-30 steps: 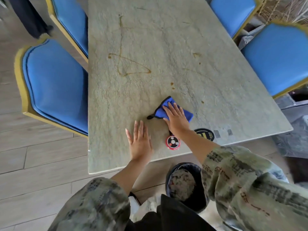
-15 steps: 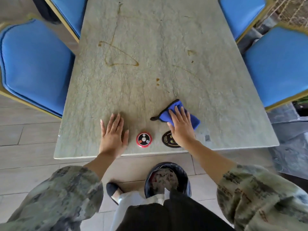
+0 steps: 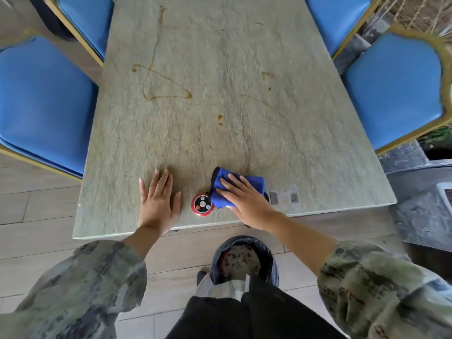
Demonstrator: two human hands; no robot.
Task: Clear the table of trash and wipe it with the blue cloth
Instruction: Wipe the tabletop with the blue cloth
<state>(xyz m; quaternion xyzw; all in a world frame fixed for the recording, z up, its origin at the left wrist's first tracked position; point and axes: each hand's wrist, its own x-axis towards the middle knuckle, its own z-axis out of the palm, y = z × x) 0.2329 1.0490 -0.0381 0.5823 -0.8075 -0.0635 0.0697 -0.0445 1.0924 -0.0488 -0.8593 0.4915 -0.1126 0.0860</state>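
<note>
Pressing blue cloth (image 3: pixel 238 189) flat under right hand (image 3: pixel 244 200), fingers straight; bracing left hand (image 3: pixel 159 204) flat on table (image 3: pixel 244 69). Risking knocking adjacent call button (image 3: pixel 202 205) off edge.

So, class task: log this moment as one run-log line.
phase: wiping | right hand: presses blue cloth | left hand: flat on table | stains: remaining

No legible text, label, brand or number found. The round red-and-black call button (image 3: pixel 202 205) on the grey stone tabletop (image 3: pixel 220 69) bears only unreadable marks.
</note>
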